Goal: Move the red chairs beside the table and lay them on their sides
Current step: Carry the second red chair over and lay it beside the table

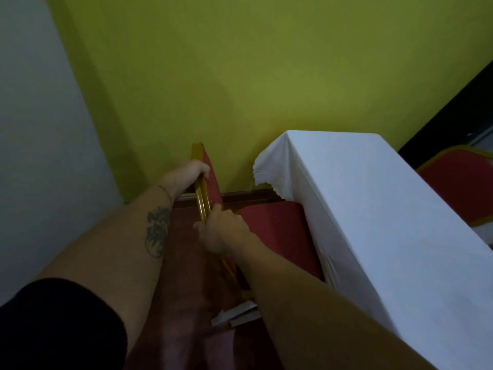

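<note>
A red chair [277, 231] with a gold frame stands between me and the green wall, its seat tucked against the left side of the table [378, 209], which is draped in a white cloth. My left hand [196, 169] grips the far part of the chair's gold backrest edge. My right hand [222, 232] holds the same gold edge nearer to me. The chair's legs are hidden below my arms. A second red chair [458, 180] shows past the table's right side.
The green wall [240, 89] and a dark skirting board close off the space right behind the chair. A white wall stands at the left. On the reddish floor near my right forearm lie pale flat pieces [237, 313].
</note>
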`<state>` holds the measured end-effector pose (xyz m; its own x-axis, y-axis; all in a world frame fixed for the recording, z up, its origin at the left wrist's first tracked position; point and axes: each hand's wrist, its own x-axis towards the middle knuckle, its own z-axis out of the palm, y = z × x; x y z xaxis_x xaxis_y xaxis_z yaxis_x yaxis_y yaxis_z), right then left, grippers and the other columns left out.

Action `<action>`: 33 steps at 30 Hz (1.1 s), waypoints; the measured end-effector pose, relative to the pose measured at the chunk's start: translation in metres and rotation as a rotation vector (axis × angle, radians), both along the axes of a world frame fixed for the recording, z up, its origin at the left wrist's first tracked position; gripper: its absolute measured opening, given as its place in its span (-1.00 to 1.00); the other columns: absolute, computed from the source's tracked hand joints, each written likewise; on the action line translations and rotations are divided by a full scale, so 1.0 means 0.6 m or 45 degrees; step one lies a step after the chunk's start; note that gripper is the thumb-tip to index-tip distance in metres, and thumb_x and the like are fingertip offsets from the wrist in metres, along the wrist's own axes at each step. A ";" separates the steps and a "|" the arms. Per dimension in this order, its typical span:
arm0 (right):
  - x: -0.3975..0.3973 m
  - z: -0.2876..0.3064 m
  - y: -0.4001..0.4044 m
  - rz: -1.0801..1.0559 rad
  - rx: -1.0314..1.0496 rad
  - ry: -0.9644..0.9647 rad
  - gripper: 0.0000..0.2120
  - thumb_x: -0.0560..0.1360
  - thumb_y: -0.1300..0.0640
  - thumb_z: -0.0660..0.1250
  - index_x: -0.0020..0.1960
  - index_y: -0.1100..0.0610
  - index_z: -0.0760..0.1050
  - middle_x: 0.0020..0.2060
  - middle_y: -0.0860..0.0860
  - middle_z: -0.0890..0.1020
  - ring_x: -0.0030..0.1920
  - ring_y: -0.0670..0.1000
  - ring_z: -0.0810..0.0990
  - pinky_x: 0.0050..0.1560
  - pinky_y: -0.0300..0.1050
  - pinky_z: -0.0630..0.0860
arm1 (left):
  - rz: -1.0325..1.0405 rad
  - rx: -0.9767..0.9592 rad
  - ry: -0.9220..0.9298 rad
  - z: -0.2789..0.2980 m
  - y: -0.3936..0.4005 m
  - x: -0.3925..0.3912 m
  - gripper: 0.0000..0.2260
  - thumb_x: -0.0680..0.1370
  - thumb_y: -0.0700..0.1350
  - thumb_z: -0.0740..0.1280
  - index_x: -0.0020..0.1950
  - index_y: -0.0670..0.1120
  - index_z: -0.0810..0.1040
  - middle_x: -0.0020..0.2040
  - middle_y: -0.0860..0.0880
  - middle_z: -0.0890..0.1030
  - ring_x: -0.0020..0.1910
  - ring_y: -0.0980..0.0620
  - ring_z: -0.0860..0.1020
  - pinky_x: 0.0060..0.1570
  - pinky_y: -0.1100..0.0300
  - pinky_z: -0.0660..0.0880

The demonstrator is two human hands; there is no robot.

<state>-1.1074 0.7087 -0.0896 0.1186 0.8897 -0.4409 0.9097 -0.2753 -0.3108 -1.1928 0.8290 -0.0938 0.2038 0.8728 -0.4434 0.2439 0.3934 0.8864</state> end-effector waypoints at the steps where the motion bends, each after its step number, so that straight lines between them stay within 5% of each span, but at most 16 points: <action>1: 0.009 0.000 0.005 -0.023 0.006 -0.006 -0.38 0.65 -0.17 0.21 0.50 0.25 0.24 0.39 0.24 0.49 0.38 0.29 0.49 0.24 0.12 0.44 | 0.007 -0.002 -0.023 -0.005 0.008 0.013 -0.95 0.42 -0.22 0.27 -0.24 -0.13 0.43 -0.25 -0.08 0.47 -0.27 -0.06 0.45 -0.17 0.11 0.44; 2: 0.017 -0.001 0.009 -0.045 0.015 -0.017 -0.40 0.64 -0.16 0.22 0.49 0.24 0.26 0.38 0.23 0.50 0.37 0.29 0.49 0.23 0.12 0.45 | 0.015 -0.001 -0.036 -0.010 0.014 0.025 -0.93 0.38 -0.17 0.28 -0.19 -0.15 0.46 -0.23 -0.10 0.50 -0.23 -0.09 0.49 -0.12 0.05 0.49; 4: 0.039 -0.003 0.016 -0.087 0.034 -0.051 -0.43 0.63 -0.15 0.25 0.45 0.22 0.29 0.36 0.21 0.52 0.36 0.28 0.50 0.21 0.10 0.44 | 0.000 0.034 -0.012 -0.016 0.024 0.054 -0.57 0.33 -0.07 0.30 0.14 -0.23 0.49 -0.12 -0.14 0.58 -0.11 -0.15 0.58 0.01 -0.08 0.59; 6: 0.066 -0.004 0.019 -0.125 0.051 -0.099 -0.47 0.63 -0.15 0.25 0.42 0.19 0.30 0.35 0.19 0.53 0.34 0.28 0.51 0.20 0.12 0.44 | -0.039 0.074 0.082 -0.017 0.027 0.087 -0.27 0.41 -0.04 0.30 0.52 -0.21 0.15 0.01 -0.15 0.57 -0.02 -0.16 0.60 0.07 -0.08 0.61; 10: 0.110 -0.001 0.017 -0.199 0.046 -0.096 -0.49 0.65 -0.19 0.15 0.43 0.14 0.31 0.35 0.20 0.53 0.34 0.29 0.51 0.21 0.16 0.42 | -0.159 0.196 0.270 -0.005 0.025 0.133 -0.40 0.46 0.00 0.22 0.45 -0.13 0.13 0.19 -0.21 0.56 0.08 -0.22 0.60 0.11 -0.13 0.60; 14: 0.120 -0.006 0.024 -0.217 0.032 -0.031 -0.49 0.66 -0.16 0.15 0.49 0.11 0.26 0.37 0.20 0.52 0.34 0.29 0.52 0.23 0.17 0.41 | -0.208 0.188 0.361 -0.001 0.014 0.147 -0.27 0.62 -0.01 0.20 0.60 -0.17 -0.22 0.22 -0.18 0.55 0.14 -0.23 0.58 0.21 -0.04 0.53; 18: 0.128 -0.007 0.041 -0.251 0.080 0.058 -0.38 0.66 -0.10 0.14 0.64 0.08 0.07 0.41 0.21 0.50 0.36 0.32 0.49 0.25 0.18 0.41 | -0.323 0.151 0.356 -0.002 -0.010 0.156 -0.23 0.70 0.01 0.14 0.58 -0.13 -0.43 0.57 -0.24 0.25 0.45 -0.25 0.36 0.32 0.01 0.33; 21: 0.130 -0.003 0.043 -0.285 0.112 0.151 -0.36 0.62 -0.09 0.18 0.64 0.01 0.07 0.37 0.21 0.53 0.31 0.32 0.53 0.25 0.18 0.47 | -0.314 0.094 0.326 0.000 -0.012 0.153 -0.27 0.70 0.02 0.16 0.62 -0.10 -0.32 0.60 -0.22 0.20 0.42 -0.27 0.39 0.29 -0.07 0.40; 24: 0.143 0.000 -0.007 -0.276 -0.027 0.158 -0.37 0.52 -0.08 0.32 0.52 0.04 0.25 0.34 0.18 0.52 0.29 0.28 0.54 0.28 0.19 0.50 | -0.277 -0.096 0.151 0.000 -0.018 0.151 -0.49 0.69 0.02 0.18 0.56 -0.20 0.16 0.14 -0.19 0.56 -0.07 -0.12 0.60 -0.13 -0.12 0.64; 26: 0.161 -0.001 -0.074 -0.239 -0.242 0.102 -0.40 0.50 -0.03 0.38 0.47 0.11 0.31 0.32 0.15 0.50 0.27 0.23 0.55 0.24 0.09 0.53 | -0.328 -0.191 0.107 -0.002 -0.034 0.156 -0.59 0.71 0.05 0.12 0.38 -0.25 0.37 -0.07 -0.14 0.54 -0.19 -0.05 0.57 -0.33 -0.03 0.61; 30: 0.185 -0.017 -0.169 -0.220 -0.544 -0.007 -0.49 0.51 -0.07 0.40 0.36 0.18 0.45 0.20 0.15 0.54 0.11 0.16 0.56 0.03 -0.04 0.51 | -0.301 -0.095 0.192 0.005 -0.046 0.158 -0.69 0.69 -0.03 0.08 0.19 -0.24 0.45 -0.17 -0.14 0.55 -0.26 -0.06 0.57 -0.49 0.06 0.64; 33: 0.180 -0.028 -0.207 -0.165 -0.556 -0.068 -0.45 0.42 -0.14 0.33 0.32 0.13 0.54 0.23 0.12 0.60 0.18 0.18 0.61 0.07 -0.01 0.53 | -0.307 -0.187 0.186 -0.006 -0.068 0.162 -0.80 0.64 -0.08 0.16 -0.04 -0.18 0.48 -0.22 -0.13 0.54 -0.27 -0.05 0.55 -0.45 0.07 0.62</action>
<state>-0.9992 0.5843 -0.1061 0.2494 0.5984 -0.7613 0.8707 -0.4827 -0.0941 -1.0955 0.7883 -0.0975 0.3217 0.7318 -0.6008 0.4662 0.4298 0.7733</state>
